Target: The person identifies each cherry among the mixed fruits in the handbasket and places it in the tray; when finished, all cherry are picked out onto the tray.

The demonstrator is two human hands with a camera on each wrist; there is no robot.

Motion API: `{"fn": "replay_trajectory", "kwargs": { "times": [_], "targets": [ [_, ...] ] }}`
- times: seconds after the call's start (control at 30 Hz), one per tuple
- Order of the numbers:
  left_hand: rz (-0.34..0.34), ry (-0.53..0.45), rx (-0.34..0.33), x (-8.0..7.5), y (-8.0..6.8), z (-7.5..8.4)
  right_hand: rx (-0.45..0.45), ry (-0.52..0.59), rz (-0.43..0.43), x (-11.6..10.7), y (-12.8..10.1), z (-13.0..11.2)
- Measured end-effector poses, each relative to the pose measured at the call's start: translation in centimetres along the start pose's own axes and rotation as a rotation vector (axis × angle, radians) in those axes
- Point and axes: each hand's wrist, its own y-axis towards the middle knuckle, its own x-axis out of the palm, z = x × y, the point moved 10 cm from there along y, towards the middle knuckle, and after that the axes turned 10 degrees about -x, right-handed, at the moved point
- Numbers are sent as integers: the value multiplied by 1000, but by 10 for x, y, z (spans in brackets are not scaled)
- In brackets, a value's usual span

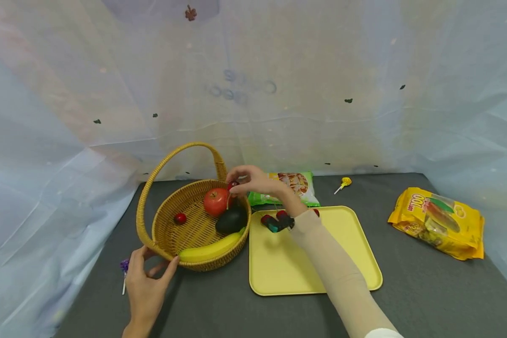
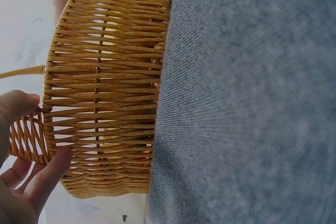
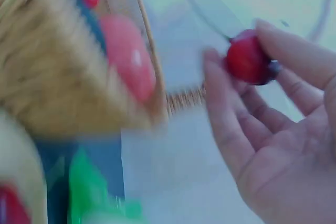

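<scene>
A wicker basket (image 1: 169,234) with a tall handle stands on the dark table; in it lie a red apple (image 1: 215,202), a small red fruit (image 1: 180,218), a dark avocado (image 1: 231,220) and a banana (image 1: 209,251). My left hand (image 1: 145,277) touches the basket's near rim with straight fingers (image 2: 44,174); the basket wall (image 2: 105,87) fills the left wrist view. My right hand (image 1: 251,180) pinches a small red cherry-like fruit (image 3: 247,60) over the basket's far right rim, beside the apple (image 3: 128,56).
A yellow tray (image 1: 342,253) lies right of the basket, with small red and dark pieces (image 1: 276,221) at its far left corner. A green snack bag (image 1: 297,185), a yellow lollipop (image 1: 343,183) and a yellow packet (image 1: 437,220) lie further right. A purple lollipop (image 1: 124,270) sits by my left hand.
</scene>
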Motion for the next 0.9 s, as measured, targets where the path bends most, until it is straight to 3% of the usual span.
{"fn": "replay_trajectory", "kwargs": {
  "times": [0.3,0.47,0.57,0.63,0.8,0.9],
  "targets": [
    [5,18,-5,-2,-2,0,105,-41,369,-112,-130,15],
    [6,21,-6,-3,-2,1,134,-255,485,-152,-197,12],
    [7,20,-11,-3,-2,0,180,-313,531,-163,-229,14],
    [8,22,-13,-2,-2,0,214,-288,537,-163,-244,20],
    [11,19,-11,-3,-2,1,295,-240,472,-151,-266,36],
    [13,12,-11,-3,-1,1,316,-272,425,-141,-269,41]
  ]
}}
